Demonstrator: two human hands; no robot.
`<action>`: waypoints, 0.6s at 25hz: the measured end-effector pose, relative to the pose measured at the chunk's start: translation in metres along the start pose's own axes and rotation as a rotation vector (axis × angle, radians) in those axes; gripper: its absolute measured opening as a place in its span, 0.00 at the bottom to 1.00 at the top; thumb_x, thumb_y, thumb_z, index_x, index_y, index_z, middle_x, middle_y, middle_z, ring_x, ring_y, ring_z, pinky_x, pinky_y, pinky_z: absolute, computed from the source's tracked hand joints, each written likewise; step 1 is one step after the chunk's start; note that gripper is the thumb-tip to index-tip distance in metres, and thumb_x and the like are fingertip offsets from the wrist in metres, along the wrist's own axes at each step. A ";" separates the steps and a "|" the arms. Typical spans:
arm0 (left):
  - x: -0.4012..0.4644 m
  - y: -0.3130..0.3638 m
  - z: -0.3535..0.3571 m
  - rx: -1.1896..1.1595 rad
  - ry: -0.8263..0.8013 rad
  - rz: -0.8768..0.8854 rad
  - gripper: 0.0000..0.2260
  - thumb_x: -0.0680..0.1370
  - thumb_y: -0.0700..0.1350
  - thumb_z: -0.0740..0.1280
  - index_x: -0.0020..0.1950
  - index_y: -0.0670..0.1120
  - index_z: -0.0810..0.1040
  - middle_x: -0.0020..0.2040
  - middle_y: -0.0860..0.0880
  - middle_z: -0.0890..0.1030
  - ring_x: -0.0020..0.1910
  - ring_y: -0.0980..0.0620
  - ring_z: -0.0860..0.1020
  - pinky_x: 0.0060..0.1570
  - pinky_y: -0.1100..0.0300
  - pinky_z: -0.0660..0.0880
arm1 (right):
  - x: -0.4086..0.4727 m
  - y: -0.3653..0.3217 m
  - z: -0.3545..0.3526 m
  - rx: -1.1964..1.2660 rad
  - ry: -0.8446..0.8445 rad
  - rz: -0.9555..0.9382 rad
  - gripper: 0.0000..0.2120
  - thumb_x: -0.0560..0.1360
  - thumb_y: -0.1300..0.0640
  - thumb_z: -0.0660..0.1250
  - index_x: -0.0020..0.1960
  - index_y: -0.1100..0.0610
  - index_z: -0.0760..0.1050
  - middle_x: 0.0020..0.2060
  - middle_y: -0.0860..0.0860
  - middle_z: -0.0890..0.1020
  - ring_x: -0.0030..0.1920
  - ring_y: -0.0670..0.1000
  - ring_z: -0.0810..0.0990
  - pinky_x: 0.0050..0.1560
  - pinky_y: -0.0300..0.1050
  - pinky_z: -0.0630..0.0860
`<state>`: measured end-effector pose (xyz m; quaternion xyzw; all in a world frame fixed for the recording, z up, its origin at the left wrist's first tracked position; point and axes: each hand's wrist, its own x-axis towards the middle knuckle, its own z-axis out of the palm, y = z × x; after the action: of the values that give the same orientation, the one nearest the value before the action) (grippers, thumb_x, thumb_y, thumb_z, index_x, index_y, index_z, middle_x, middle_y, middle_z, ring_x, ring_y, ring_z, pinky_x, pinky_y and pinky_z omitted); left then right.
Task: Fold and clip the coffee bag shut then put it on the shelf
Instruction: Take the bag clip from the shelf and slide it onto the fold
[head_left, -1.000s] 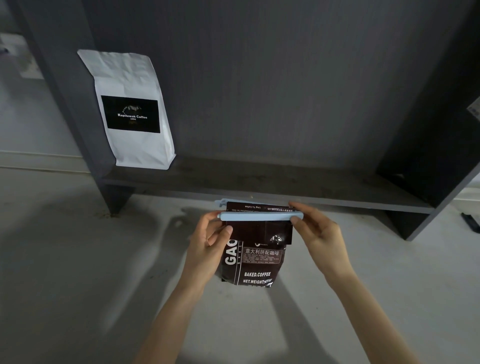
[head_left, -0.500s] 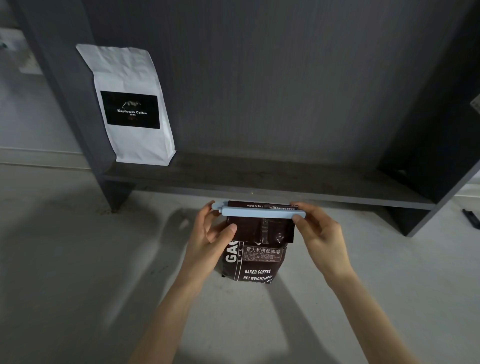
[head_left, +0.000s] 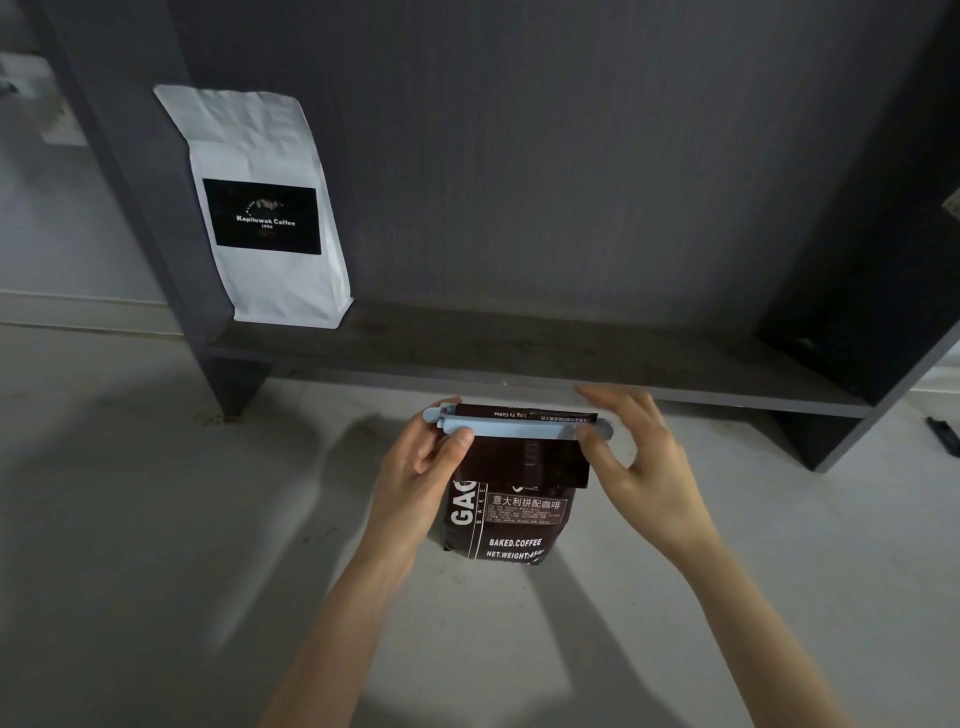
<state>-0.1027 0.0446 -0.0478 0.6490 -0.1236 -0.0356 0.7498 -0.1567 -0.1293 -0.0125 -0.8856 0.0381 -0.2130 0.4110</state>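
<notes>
Now your left hand (head_left: 415, 483) pinches the hinge end of the pale blue plastic clip (head_left: 519, 429) across the folded top of the dark brown coffee bag (head_left: 511, 519), steadying it on the floor. Your right hand (head_left: 644, 462) fingers spread, thumb at the clasp end, below the grey shelf (head_left: 519, 358).

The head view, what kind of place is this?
Probably a storage corner in a home or workshop: a low dark shelf on a bare concrete floor, with a white coffee bag stored on it.
</notes>
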 end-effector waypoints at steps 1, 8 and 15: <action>0.000 -0.001 0.000 -0.008 0.007 0.001 0.10 0.74 0.40 0.63 0.50 0.55 0.75 0.41 0.62 0.84 0.45 0.68 0.79 0.40 0.77 0.72 | 0.004 -0.007 -0.001 -0.072 -0.002 -0.080 0.15 0.73 0.56 0.63 0.60 0.51 0.72 0.54 0.44 0.72 0.53 0.40 0.71 0.49 0.23 0.66; 0.000 0.001 0.000 -0.054 -0.007 0.006 0.10 0.74 0.39 0.63 0.47 0.55 0.76 0.38 0.64 0.84 0.43 0.66 0.80 0.38 0.76 0.73 | 0.030 -0.042 0.025 -0.358 -0.320 -0.234 0.18 0.73 0.50 0.63 0.61 0.55 0.72 0.57 0.54 0.78 0.57 0.54 0.75 0.62 0.52 0.70; 0.003 -0.002 -0.003 -0.089 -0.047 -0.021 0.12 0.72 0.42 0.66 0.53 0.54 0.76 0.43 0.60 0.85 0.48 0.61 0.80 0.41 0.73 0.74 | 0.032 -0.043 0.023 -0.271 -0.357 -0.130 0.17 0.73 0.53 0.63 0.61 0.54 0.72 0.59 0.52 0.77 0.58 0.53 0.75 0.56 0.45 0.70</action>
<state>-0.0992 0.0467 -0.0500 0.6151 -0.1330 -0.0642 0.7745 -0.1226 -0.0923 0.0169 -0.9569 -0.0639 -0.0719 0.2739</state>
